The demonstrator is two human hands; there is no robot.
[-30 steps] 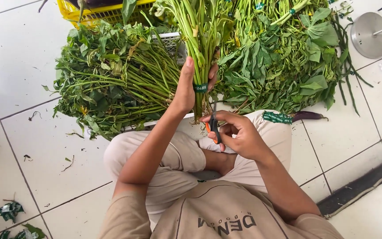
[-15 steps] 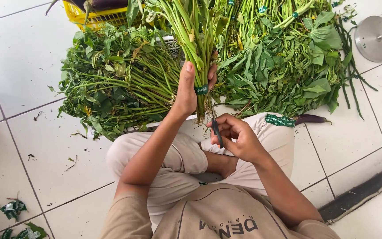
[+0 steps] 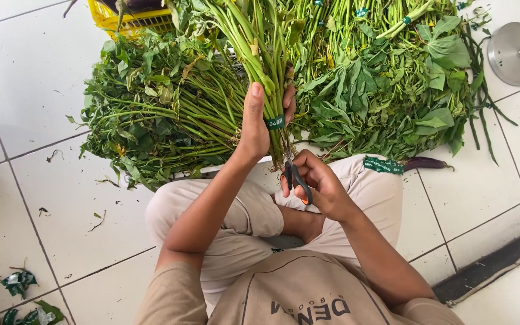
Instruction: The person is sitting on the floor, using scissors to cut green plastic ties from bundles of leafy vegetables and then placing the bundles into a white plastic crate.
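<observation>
At the far left a loose heap of leafy greens [image 3: 164, 114] lies on the white tiled floor [image 3: 25, 72], its stems pointing toward the person's knees, with a yellow crate [image 3: 130, 18] just beyond it. The left arm reaches forward from the near side, forearm stretched over the left knee, and the left hand [image 3: 260, 120] is wrapped tightly around a bunch of green stems [image 3: 254, 42], thumb up along the stalks, gripping right at the green band [image 3: 275, 122] that ties them. The bunch stands tilted away from the person, leaves far, cut ends near. Just below that grip, the right hand [image 3: 317, 183] is bent in at the wrist, fingers curled through the handles of dark scissors [image 3: 296, 174], whose blades point up at the stem ends under the band. To the right, a larger pile of tied greens [image 3: 386, 84] covers the floor, a green tape strip [image 3: 383, 165] rests on the right knee, a dark eggplant [image 3: 425, 162] lies beside it, and a round metal base [image 3: 516, 51] sits far right.
</observation>
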